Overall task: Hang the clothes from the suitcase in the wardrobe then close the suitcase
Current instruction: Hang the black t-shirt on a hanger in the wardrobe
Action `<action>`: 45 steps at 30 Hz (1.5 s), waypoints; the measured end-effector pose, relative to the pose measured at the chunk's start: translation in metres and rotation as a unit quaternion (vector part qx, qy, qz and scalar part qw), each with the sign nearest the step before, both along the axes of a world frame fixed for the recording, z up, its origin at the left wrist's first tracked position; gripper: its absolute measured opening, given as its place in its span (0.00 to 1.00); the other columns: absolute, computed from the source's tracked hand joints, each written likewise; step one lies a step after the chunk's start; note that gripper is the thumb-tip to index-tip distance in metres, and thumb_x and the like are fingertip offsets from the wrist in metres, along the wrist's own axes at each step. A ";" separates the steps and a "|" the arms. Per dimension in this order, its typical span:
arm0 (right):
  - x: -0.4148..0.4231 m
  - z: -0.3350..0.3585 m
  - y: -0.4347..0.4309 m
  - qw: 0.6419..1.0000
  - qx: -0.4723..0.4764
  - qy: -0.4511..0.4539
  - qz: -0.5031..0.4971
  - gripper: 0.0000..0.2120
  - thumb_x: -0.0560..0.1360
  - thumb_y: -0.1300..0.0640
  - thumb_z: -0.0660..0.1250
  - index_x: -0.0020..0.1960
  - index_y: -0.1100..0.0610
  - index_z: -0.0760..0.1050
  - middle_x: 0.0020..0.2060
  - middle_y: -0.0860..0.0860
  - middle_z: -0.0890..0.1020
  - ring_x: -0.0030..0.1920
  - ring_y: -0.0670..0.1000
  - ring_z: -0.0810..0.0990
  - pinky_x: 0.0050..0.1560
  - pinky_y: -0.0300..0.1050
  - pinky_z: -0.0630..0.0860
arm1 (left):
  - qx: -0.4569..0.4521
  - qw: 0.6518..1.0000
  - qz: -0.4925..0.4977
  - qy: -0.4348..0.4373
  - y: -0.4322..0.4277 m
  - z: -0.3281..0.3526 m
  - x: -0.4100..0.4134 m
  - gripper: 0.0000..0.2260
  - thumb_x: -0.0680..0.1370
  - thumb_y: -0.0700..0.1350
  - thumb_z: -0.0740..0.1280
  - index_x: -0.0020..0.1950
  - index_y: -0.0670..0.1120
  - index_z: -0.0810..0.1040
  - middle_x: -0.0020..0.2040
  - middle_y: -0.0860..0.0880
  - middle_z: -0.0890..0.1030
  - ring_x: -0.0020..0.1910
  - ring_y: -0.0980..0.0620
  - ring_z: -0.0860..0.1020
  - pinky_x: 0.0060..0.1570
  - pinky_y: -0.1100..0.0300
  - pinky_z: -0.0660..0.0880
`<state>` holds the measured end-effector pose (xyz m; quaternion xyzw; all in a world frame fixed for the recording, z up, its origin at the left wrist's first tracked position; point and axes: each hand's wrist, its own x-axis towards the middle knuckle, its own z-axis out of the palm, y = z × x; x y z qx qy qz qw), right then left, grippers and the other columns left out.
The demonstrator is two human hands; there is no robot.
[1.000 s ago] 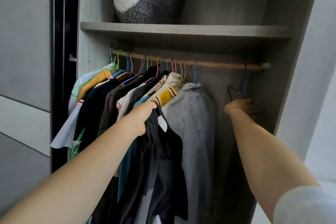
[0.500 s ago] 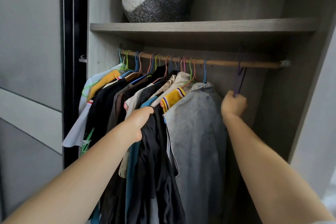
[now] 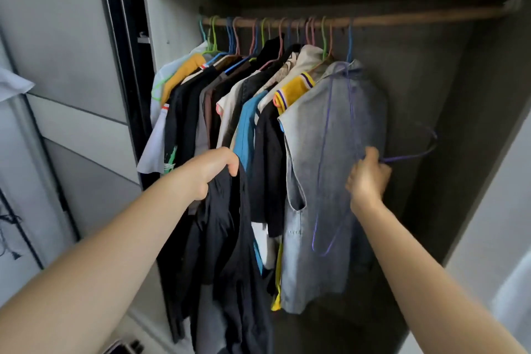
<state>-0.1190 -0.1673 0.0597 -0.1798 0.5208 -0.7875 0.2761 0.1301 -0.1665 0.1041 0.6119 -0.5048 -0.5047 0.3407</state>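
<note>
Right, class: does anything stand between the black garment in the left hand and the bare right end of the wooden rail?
Nothing visible blocks the black fabric garment in the left hand: the right stretch of the wooden rail is bare, the grey denim jacket hanging left of it.

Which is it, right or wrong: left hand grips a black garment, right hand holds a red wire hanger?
Wrong on the colour. The head view shows the right hand holding a purple hanger, not a red one. The rest stands: the left hand grips the black garment.
</note>
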 end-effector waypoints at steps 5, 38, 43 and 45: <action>0.052 0.021 0.048 0.970 -0.139 -0.105 0.170 0.19 0.77 0.58 0.55 0.31 0.50 0.50 0.22 0.47 0.52 0.22 0.47 0.48 0.22 0.35 0.45 | 0.024 0.999 -0.004 -0.028 0.011 -0.018 0.007 0.17 0.75 0.47 0.67 0.63 0.49 0.74 0.71 0.47 0.68 0.68 0.46 0.66 0.69 0.52 0.63; 0.065 -0.016 0.016 0.730 0.082 0.590 0.335 0.23 0.73 0.58 0.65 0.26 0.55 0.55 0.23 0.51 0.58 0.29 0.51 0.57 0.30 0.47 0.59 | -0.100 0.972 0.007 -0.211 0.026 -0.037 0.110 0.16 0.72 0.27 0.62 0.42 0.47 0.81 0.45 0.49 0.79 0.45 0.52 0.75 0.38 0.64 0.72; 0.082 -0.011 0.009 0.607 0.153 0.660 0.415 0.22 0.72 0.55 0.66 0.25 0.56 0.58 0.21 0.50 0.60 0.27 0.50 0.60 0.31 0.47 0.61 | -0.134 0.968 -0.002 -0.210 0.022 -0.031 0.107 0.15 0.71 0.28 0.65 0.39 0.48 0.81 0.41 0.52 0.81 0.47 0.54 0.77 0.43 0.67 0.70; 0.086 0.000 0.005 0.662 0.122 0.623 0.399 0.22 0.72 0.57 0.67 0.25 0.56 0.59 0.21 0.49 0.60 0.25 0.49 0.58 0.28 0.43 0.60 | -0.151 0.968 0.001 -0.199 0.021 -0.029 0.106 0.15 0.71 0.29 0.65 0.39 0.48 0.81 0.42 0.52 0.80 0.46 0.54 0.77 0.44 0.66 0.70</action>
